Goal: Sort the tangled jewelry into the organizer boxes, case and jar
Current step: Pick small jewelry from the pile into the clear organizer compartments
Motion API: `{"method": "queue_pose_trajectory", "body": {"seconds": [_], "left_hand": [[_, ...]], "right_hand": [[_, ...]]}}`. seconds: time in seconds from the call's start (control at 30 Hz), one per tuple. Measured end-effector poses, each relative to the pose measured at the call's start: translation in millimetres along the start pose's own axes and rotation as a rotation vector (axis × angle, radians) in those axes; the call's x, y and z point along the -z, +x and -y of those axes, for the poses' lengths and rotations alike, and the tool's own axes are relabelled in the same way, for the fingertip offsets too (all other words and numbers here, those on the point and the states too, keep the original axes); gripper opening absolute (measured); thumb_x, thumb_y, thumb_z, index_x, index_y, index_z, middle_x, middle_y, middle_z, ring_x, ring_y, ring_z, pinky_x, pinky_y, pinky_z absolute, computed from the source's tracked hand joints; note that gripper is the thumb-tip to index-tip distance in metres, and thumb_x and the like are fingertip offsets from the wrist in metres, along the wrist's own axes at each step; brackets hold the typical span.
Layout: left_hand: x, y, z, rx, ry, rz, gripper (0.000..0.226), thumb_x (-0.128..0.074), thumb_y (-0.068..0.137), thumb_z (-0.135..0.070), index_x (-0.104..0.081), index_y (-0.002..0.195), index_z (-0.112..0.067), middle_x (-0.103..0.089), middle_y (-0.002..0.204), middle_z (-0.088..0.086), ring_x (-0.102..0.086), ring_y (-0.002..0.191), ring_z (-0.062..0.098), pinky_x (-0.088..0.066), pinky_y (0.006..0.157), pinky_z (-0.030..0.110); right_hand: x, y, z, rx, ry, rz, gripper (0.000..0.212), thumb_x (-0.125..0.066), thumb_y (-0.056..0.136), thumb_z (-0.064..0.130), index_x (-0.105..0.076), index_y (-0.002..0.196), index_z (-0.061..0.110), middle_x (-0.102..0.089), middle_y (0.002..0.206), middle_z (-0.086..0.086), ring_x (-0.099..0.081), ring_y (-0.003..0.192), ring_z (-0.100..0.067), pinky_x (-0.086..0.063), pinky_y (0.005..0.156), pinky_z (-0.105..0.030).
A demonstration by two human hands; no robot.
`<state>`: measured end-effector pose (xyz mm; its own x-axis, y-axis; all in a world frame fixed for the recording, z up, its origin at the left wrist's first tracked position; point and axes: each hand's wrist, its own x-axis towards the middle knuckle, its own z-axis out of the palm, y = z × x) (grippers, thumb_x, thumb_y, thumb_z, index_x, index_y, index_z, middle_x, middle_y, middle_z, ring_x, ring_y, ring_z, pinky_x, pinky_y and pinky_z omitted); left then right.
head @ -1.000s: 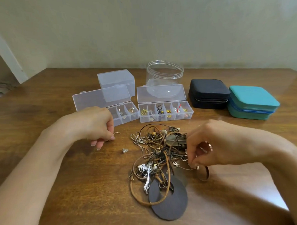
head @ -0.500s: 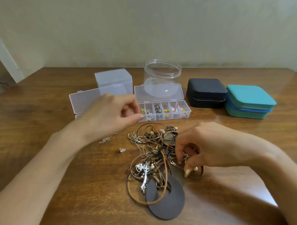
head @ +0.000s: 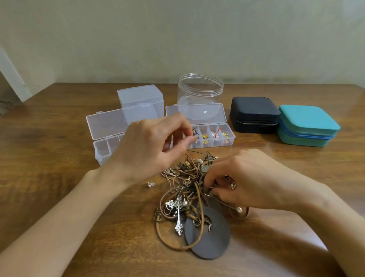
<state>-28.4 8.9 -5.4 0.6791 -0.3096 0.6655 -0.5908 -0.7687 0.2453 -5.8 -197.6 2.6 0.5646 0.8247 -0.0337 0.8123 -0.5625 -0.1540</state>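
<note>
A tangled pile of jewelry (head: 185,192), made of brown cords, metal charms, a silver cross pendant (head: 178,215) and a dark leather disc (head: 209,234), lies in the middle of the table. My right hand (head: 247,181) is dug into the pile's right side and pinches a piece of the tangle. My left hand (head: 153,147) hovers over the left end of the open compartment box (head: 221,140). Its fingers are loosely curled, thumb and forefinger apart, with nothing visible between them. That box holds several small pieces. A second open compartment box (head: 104,145) is partly hidden behind my left hand.
Behind the boxes stand a closed small clear box (head: 141,97) and an open clear jar (head: 200,90). A closed black case (head: 254,113) and a closed teal case (head: 306,123) sit at the right. A small silver piece (head: 150,184) lies loose left of the pile.
My left hand has moved right and away from me, from the table beside the left box to above the middle box. My right hand has sunk lower into the pile.
</note>
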Motion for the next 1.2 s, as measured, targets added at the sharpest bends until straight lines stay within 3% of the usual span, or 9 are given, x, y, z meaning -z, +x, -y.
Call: {"method": "queue_pose_trajectory", "body": {"seconds": [0.1, 0.23, 0.33, 0.4, 0.47, 0.73, 0.9, 1.03, 1.2], "left_hand": [[-0.7, 0.0, 0.2, -0.012, 0.026, -0.014, 0.022, -0.053, 0.088, -0.036, -0.061, 0.085, -0.016, -0.041, 0.065, -0.026, -0.043, 0.051, -0.005, -0.034, 0.055, 0.002], [7.4, 1.4, 9.7, 0.06, 0.08, -0.105, 0.025, -0.051, 0.089, -0.038, -0.061, 0.087, -0.016, -0.049, 0.065, -0.021, -0.048, 0.052, 0.005, -0.036, 0.052, 0.006], [19.4, 3.7, 21.6, 0.146, 0.09, -0.209, 0.026, -0.05, 0.09, -0.037, -0.06, 0.089, -0.014, -0.056, 0.065, -0.013, -0.055, 0.055, 0.006, -0.046, 0.054, 0.02], [24.6, 3.7, 26.2, 0.186, 0.1, -0.26, 0.025, -0.051, 0.091, -0.036, -0.06, 0.088, -0.013, -0.059, 0.065, -0.008, -0.06, 0.057, 0.01, -0.051, 0.055, 0.034], [25.2, 3.9, 27.6, 0.21, 0.105, -0.274, 0.026, -0.051, 0.092, -0.037, -0.06, 0.088, -0.012, -0.06, 0.065, -0.007, -0.06, 0.057, 0.012, -0.052, 0.056, 0.039], [24.5, 3.5, 30.4, 0.276, 0.122, -0.281, 0.028, -0.051, 0.091, -0.038, -0.059, 0.086, -0.012, -0.061, 0.063, -0.008, -0.061, 0.057, 0.015, -0.053, 0.058, 0.04], [27.1, 3.4, 31.8, 0.326, 0.125, -0.318, 0.027, -0.05, 0.091, -0.034, -0.06, 0.085, -0.01, -0.06, 0.06, -0.009, -0.062, 0.057, 0.013, -0.053, 0.06, 0.041], [26.9, 3.2, 31.5, 0.325, 0.13, -0.312, 0.027, -0.05, 0.092, -0.033, -0.06, 0.086, -0.009, -0.06, 0.059, -0.01, -0.062, 0.056, 0.009, -0.054, 0.061, 0.039], [27.3, 2.7, 31.3, 0.305, 0.143, -0.311, 0.024, -0.053, 0.094, -0.03, -0.061, 0.086, -0.009, -0.06, 0.059, -0.007, -0.062, 0.056, 0.007, -0.054, 0.061, 0.036]], "right_hand": [[-1.9, 1.8, 0.9, 0.002, 0.002, -0.01, 0.019, -0.059, 0.088, 0.038, -0.065, 0.106, 0.035, -0.052, 0.084, 0.022, -0.05, 0.077, -0.002, -0.046, 0.07, -0.019], [-2.4, 1.5, 1.9, -0.001, 0.011, -0.009, 0.02, -0.061, 0.087, 0.041, -0.065, 0.106, 0.035, -0.058, 0.088, 0.02, -0.055, 0.08, -0.004, -0.048, 0.073, -0.02], [-1.8, 0.2, 1.9, 0.023, 0.013, 0.004, 0.019, -0.061, 0.088, 0.036, -0.065, 0.107, 0.036, -0.062, 0.095, 0.019, -0.057, 0.086, -0.005, -0.049, 0.076, -0.025], [-0.6, -0.6, 1.4, 0.042, 0.023, 0.025, 0.02, -0.062, 0.089, 0.033, -0.064, 0.108, 0.038, -0.059, 0.091, 0.021, -0.056, 0.085, -0.005, -0.049, 0.075, -0.026], [0.8, -1.8, 0.2, 0.052, 0.044, 0.046, 0.022, -0.064, 0.088, 0.032, -0.063, 0.107, 0.041, -0.059, 0.087, 0.02, -0.056, 0.083, -0.004, -0.048, 0.074, -0.027], [-3.2, 0.9, 0.5, 0.085, 0.092, 0.036, 0.007, -0.067, 0.085, 0.031, -0.066, 0.086, 0.037, -0.055, 0.082, 0.024, -0.055, 0.084, -0.003, -0.049, 0.074, -0.024], [0.5, -2.5, -2.8, 0.077, 0.058, 0.01, 0.008, -0.067, 0.084, 0.033, -0.069, 0.091, 0.036, -0.057, 0.084, 0.025, -0.056, 0.082, 0.0, -0.049, 0.073, -0.022], [8.2, -4.8, -6.0, 0.045, 0.038, 0.095, 0.025, -0.068, 0.078, 0.049, -0.064, 0.101, 0.041, -0.056, 0.089, 0.022, -0.052, 0.084, 0.0, -0.045, 0.072, -0.022], [3.9, -5.9, -1.7, 0.047, -0.037, 0.071, 0.006, -0.064, 0.085, 0.04, -0.067, 0.089, 0.037, -0.061, 0.09, 0.02, -0.056, 0.085, -0.003, -0.047, 0.073, -0.02]]}}
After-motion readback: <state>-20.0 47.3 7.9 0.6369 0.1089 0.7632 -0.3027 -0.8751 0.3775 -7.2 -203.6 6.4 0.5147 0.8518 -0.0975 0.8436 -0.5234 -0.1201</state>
